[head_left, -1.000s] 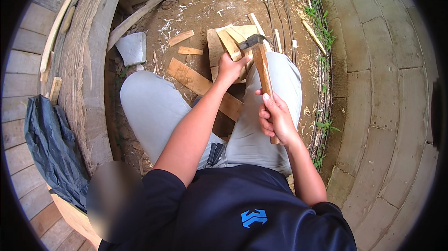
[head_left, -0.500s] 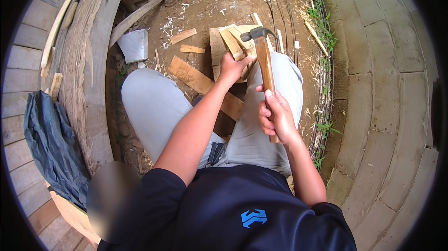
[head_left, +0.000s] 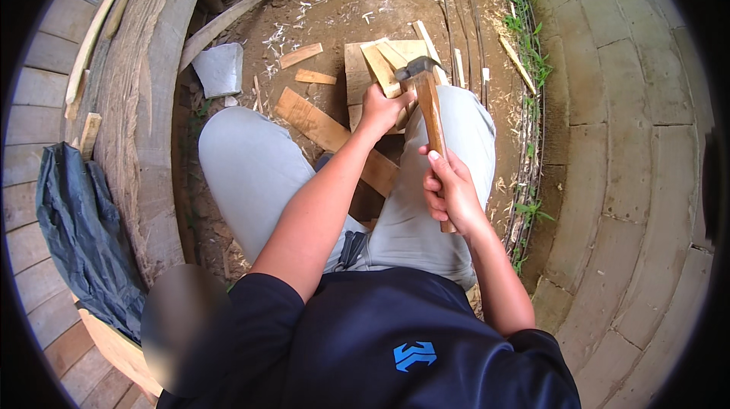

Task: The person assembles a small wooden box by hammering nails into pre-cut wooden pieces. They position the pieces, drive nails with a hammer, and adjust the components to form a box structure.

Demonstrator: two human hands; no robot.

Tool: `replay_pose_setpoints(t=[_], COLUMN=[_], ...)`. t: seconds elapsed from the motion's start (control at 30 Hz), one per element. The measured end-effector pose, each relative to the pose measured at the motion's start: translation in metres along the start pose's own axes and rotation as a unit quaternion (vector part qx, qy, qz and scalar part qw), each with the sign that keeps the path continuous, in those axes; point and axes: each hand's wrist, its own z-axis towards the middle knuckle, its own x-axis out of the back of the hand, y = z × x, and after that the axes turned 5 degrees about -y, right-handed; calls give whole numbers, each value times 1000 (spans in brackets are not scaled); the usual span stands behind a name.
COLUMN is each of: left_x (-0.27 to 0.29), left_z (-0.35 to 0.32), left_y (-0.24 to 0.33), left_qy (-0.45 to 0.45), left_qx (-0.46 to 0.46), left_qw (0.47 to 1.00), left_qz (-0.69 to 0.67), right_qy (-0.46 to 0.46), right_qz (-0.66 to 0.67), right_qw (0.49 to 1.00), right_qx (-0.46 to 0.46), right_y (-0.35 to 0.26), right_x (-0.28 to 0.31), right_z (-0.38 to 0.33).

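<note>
A claw hammer [head_left: 431, 109] is in my right hand [head_left: 455, 190], whose fingers wrap round the lower part of its wooden handle. Its dark metal head lies close to the fingertips of my left hand [head_left: 382, 111]. That hand is closed on a short piece of wood [head_left: 380, 67], which stands tilted over a larger wooden block [head_left: 355, 74] between my knees. Another narrow strip of wood [head_left: 391, 55] leans beside it. The hammer head and my fingers hide where these pieces meet.
Loose boards [head_left: 312, 118] and wood chips lie on the dirt ground. A pale stone block [head_left: 219, 71] sits at the left, by a thick timber beam [head_left: 152, 105]. Dark rods [head_left: 477, 29] and a brick wall [head_left: 608, 181] run along the right. A black plastic sheet [head_left: 84, 211] hangs at far left.
The hammer head has come down slightly, nearer my left hand. My left hand keeps its hold on the piece of wood, nearly still.
</note>
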Motion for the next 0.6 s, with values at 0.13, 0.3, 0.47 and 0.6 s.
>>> replay_pose_setpoints(t=[0.13,0.3,0.47,0.6], left_x=[1,0,5,3], left_z=[-3,-5,1,0], left_y=[5,10,-1,5], left_qy=[-27,-35,-29,-47], left_qx=[13,4,26,27], left_qw=[1000,999,999,998], left_qz=[-8,4,-28,-30], right_qy=[-23,-28,-5,-28], right_qz=[7,-23,-22,-40], right_qw=[1000,998,1000,998], right_qx=[10,43,-1,30], right_y=[-6,-8,-12,-14], right_x=[5,3,2,6], right_z=[-3,-9,-3,-8])
